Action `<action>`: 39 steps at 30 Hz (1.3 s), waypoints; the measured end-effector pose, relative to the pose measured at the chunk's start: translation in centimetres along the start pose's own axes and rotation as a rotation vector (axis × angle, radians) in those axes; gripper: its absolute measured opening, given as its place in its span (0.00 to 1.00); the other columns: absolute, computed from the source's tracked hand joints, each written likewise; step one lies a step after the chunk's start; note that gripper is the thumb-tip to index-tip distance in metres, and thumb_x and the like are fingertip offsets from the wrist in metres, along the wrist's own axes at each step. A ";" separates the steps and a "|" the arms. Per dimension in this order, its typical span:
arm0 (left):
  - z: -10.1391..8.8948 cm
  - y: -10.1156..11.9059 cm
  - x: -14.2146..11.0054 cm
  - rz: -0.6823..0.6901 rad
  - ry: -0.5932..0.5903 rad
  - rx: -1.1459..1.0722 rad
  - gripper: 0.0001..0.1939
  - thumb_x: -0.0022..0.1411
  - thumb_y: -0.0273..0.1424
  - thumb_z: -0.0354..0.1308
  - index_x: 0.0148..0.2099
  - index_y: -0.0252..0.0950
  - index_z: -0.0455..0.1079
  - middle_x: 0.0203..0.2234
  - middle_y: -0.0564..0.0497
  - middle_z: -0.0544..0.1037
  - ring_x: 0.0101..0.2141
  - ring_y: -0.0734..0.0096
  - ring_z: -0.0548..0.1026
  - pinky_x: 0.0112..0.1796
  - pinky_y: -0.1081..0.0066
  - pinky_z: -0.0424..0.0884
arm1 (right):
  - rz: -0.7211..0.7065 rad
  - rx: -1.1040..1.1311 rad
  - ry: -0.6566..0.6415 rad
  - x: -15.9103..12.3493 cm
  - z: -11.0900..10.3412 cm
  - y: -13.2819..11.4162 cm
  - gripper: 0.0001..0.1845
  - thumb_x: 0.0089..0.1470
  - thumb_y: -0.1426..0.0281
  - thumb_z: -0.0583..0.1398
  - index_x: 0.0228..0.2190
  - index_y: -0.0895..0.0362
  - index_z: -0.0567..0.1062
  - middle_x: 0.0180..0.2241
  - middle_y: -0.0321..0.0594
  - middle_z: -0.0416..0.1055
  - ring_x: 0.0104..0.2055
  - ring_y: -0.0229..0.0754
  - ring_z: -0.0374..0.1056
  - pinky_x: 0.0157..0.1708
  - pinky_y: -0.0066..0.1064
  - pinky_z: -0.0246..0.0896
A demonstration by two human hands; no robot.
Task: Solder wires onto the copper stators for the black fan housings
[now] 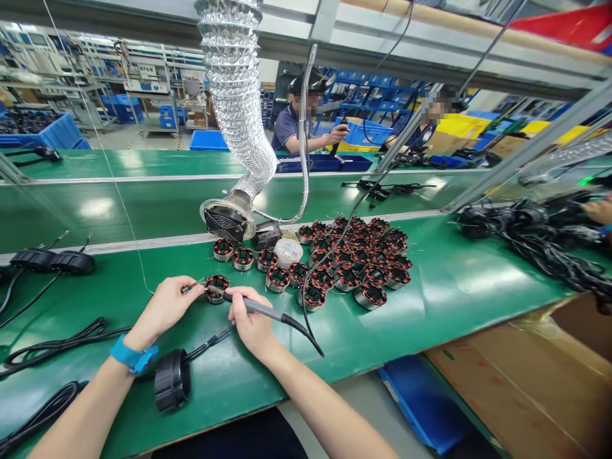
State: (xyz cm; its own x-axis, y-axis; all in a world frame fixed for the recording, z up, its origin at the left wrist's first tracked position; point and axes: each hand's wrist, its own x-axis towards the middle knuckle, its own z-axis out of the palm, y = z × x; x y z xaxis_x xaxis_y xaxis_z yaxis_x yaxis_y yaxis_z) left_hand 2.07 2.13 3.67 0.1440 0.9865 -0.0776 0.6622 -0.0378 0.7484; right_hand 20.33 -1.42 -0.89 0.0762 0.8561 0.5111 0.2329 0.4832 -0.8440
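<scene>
My right hand [249, 320] is closed around a soldering iron [261, 309], its tip resting on a small round motor stator [217, 288] with copper windings on the green bench. My left hand [168, 304] pinches a thin wire [190, 287] against the stator's left side. A blue band circles my left wrist. A black round housing [171, 380] with a cable lies just below my left forearm.
Several more stators [356, 261] are grouped behind, beside a white tub [287, 252]. A silver fume duct [234, 127] ends in a fan [224, 222]. Black cables [545, 245] pile at right. Two people work at the far bench. A cardboard box [540, 376] stands at lower right.
</scene>
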 end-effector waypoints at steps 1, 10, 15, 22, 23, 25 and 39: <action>0.0 0.0 0.0 -0.006 -0.001 0.003 0.23 0.56 0.49 0.53 0.32 0.33 0.75 0.24 0.51 0.75 0.27 0.67 0.67 0.28 0.71 0.57 | 0.014 0.008 -0.011 0.0 0.0 0.0 0.14 0.63 0.65 0.52 0.36 0.56 0.76 0.14 0.31 0.67 0.19 0.37 0.69 0.25 0.27 0.67; -0.1 0.1 0.1 -0.020 0.022 -0.003 0.24 0.54 0.50 0.53 0.31 0.33 0.75 0.24 0.51 0.75 0.26 0.67 0.67 0.28 0.71 0.57 | 0.128 0.089 -0.047 -0.1 0.4 0.0 0.16 0.64 0.61 0.52 0.37 0.56 0.75 0.15 0.30 0.68 0.14 0.34 0.65 0.18 0.23 0.63; -0.1 0.1 0.1 -0.018 0.028 -0.011 0.24 0.54 0.50 0.54 0.32 0.33 0.75 0.24 0.50 0.76 0.26 0.67 0.67 0.28 0.70 0.57 | 0.178 0.131 -0.044 -0.2 0.5 0.0 0.17 0.63 0.60 0.52 0.37 0.57 0.75 0.15 0.31 0.68 0.14 0.33 0.65 0.16 0.22 0.61; 0.0 -0.3 0.2 -0.016 0.029 -0.006 0.23 0.55 0.50 0.54 0.32 0.33 0.75 0.25 0.50 0.76 0.27 0.66 0.67 0.29 0.70 0.58 | 0.192 0.147 -0.044 -0.2 0.6 0.1 0.17 0.63 0.59 0.52 0.37 0.57 0.75 0.15 0.31 0.68 0.13 0.33 0.65 0.15 0.21 0.60; 0.0 -0.3 0.2 -0.014 0.027 -0.005 0.23 0.55 0.50 0.54 0.32 0.33 0.75 0.25 0.50 0.76 0.27 0.66 0.67 0.29 0.70 0.58 | 0.193 0.150 -0.040 -0.2 0.6 0.1 0.18 0.63 0.58 0.52 0.37 0.57 0.75 0.15 0.31 0.68 0.13 0.33 0.65 0.15 0.21 0.60; 0.0 -0.3 0.2 -0.007 0.021 -0.007 0.23 0.55 0.49 0.53 0.32 0.33 0.75 0.24 0.50 0.76 0.26 0.67 0.67 0.29 0.70 0.58 | 0.194 0.156 -0.031 -0.2 0.6 0.0 0.18 0.63 0.58 0.52 0.37 0.58 0.75 0.15 0.31 0.68 0.13 0.33 0.65 0.14 0.21 0.60; -0.1 -0.2 0.1 0.015 0.012 0.019 0.22 0.58 0.48 0.52 0.32 0.34 0.75 0.25 0.50 0.76 0.27 0.66 0.68 0.29 0.70 0.57 | 0.232 0.209 -0.047 -0.3 0.7 0.4 0.19 0.62 0.56 0.53 0.37 0.57 0.75 0.16 0.31 0.68 0.13 0.33 0.64 0.14 0.20 0.60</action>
State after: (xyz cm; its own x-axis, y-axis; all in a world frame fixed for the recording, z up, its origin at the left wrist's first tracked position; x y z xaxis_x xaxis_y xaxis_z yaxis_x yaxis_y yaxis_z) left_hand 1.91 2.26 3.61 0.1449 0.9877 -0.0584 0.6736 -0.0552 0.7370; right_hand 19.71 -1.34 -1.52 0.0579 0.9531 0.2969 0.0101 0.2969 -0.9549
